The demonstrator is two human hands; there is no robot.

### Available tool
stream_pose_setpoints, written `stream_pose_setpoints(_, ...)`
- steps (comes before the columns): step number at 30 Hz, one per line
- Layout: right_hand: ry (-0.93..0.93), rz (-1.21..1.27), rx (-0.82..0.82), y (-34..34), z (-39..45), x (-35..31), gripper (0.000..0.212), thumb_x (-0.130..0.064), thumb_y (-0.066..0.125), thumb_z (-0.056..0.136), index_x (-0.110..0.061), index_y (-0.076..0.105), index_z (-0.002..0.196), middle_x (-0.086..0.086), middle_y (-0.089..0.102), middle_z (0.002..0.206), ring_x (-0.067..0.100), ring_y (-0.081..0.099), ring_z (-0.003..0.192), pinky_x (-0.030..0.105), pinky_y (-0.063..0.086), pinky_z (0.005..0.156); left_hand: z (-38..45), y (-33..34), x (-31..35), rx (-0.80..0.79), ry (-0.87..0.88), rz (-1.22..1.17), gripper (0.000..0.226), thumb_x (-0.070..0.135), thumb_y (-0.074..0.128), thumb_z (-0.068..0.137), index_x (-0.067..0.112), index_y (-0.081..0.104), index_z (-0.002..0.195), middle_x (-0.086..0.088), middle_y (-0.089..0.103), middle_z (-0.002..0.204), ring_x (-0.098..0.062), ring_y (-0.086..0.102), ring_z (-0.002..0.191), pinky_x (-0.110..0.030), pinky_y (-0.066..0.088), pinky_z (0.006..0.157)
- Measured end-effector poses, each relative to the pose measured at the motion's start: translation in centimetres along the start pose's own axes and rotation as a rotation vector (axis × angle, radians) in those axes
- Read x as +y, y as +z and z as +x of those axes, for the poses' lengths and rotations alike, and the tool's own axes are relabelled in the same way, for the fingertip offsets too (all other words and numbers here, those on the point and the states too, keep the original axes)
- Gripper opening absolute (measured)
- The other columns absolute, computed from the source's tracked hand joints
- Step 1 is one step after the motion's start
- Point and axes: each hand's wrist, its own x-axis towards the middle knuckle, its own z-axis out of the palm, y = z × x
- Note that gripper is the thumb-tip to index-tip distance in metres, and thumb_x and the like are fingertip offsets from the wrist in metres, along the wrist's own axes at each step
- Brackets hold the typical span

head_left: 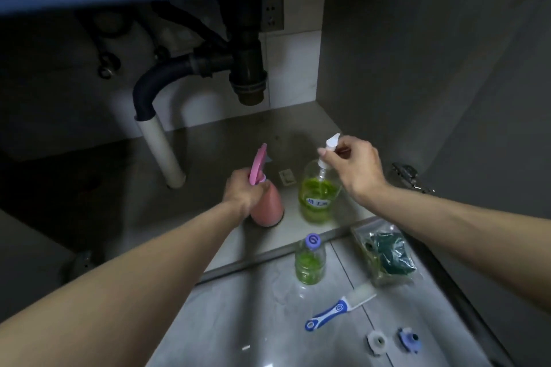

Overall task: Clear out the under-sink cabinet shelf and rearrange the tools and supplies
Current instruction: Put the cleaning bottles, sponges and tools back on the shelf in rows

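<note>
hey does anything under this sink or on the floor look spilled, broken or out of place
No spill or breakage shows. The left hand holds the pink spray bottle upright, and the right hand has the pump bottle by its top. Only oddity: two small loose fittings lie on the floor tiles beside the blue scraper.

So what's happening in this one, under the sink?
A person reaches into the cabinet with both hands. The left hand grips the neck of a pink spray bottle; the right hand holds the pump top of a green soap bottle. Both bottles stand on the shelf. A smaller green bottle, a brush and a bagged item lie on the floor outside.
</note>
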Motion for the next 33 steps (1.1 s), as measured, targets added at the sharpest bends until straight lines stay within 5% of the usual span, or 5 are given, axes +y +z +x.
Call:
stream_pose_setpoints(4, 0.163, 0.018, -0.057, 2.0, 0.4, 5.7, 0.023, -0.034, 0.078, 0.086, -0.013, 0.069, 0.082, 0.007, 0.073, 0.085, 0.025, 0.069, 0.085, 0.038, 0.054, 0.078, 1.9, 3.7, 0.0, 0.013, 0.089, 0.007, 0.021, 0.014, 0.065, 0.093, 0.010, 0.070, 0.112, -0.014, 0.071, 0.106, -0.026, 0.066, 0.100, -0.038, 0.053, 0.087)
stream_pose_setpoints(9, 0.120, 0.012, -0.054, 3.4, -0.3, 9.5, 0.042, -0.049, 0.082, 0.075, -0.030, 0.057, 0.102, -0.010, 0.062, 0.105, 0.011, 0.061, 0.100, 0.035, 0.051, 0.085, 2.5, 5.4, -0.4, 0.106, 0.047, -0.106, 0.026, 0.006, 0.074, 0.084, 0.006, 0.068, 0.110, -0.009, 0.069, 0.097, -0.021, 0.065, 0.090, -0.033, 0.052, 0.079)
stream_pose_setpoints(18, 0.109, -0.199, -0.480, 3.3, 1.7, 11.5, 0.071, -0.047, 0.087, 0.054, -0.033, 0.050, 0.113, -0.010, 0.058, 0.111, 0.016, 0.058, 0.107, 0.037, 0.053, 0.090, 2.0, 8.0, -3.9, 0.105, -0.139, -0.127, 0.073, 0.007, 0.088, 0.068, 0.010, 0.055, 0.133, -0.010, 0.068, 0.119, -0.029, 0.065, 0.105, -0.045, 0.052, 0.097)
stream_pose_setpoints(22, 0.078, -0.241, -0.412, 3.2, 2.1, 12.0, 0.057, -0.049, 0.085, 0.058, -0.035, 0.049, 0.099, -0.013, 0.056, 0.101, 0.015, 0.058, 0.101, 0.032, 0.045, 0.076, 4.8, 10.2, -1.8, -0.019, -0.118, -0.063, 0.072, 0.008, 0.089, 0.067, 0.011, 0.056, 0.131, -0.010, 0.068, 0.121, -0.029, 0.065, 0.108, -0.045, 0.051, 0.099)
stream_pose_setpoints(33, 0.345, -0.389, -0.027, 0.4, 5.8, 15.1, 0.082, -0.055, 0.084, 0.070, -0.011, 0.049, 0.129, 0.011, 0.051, 0.131, 0.031, 0.046, 0.128, 0.041, 0.042, 0.098, 16.8, 21.9, 5.6, -0.221, 0.028, -0.064, 0.085, 0.007, 0.091, 0.066, 0.009, 0.048, 0.139, -0.005, 0.059, 0.132, -0.022, 0.057, 0.119, -0.034, 0.048, 0.097)
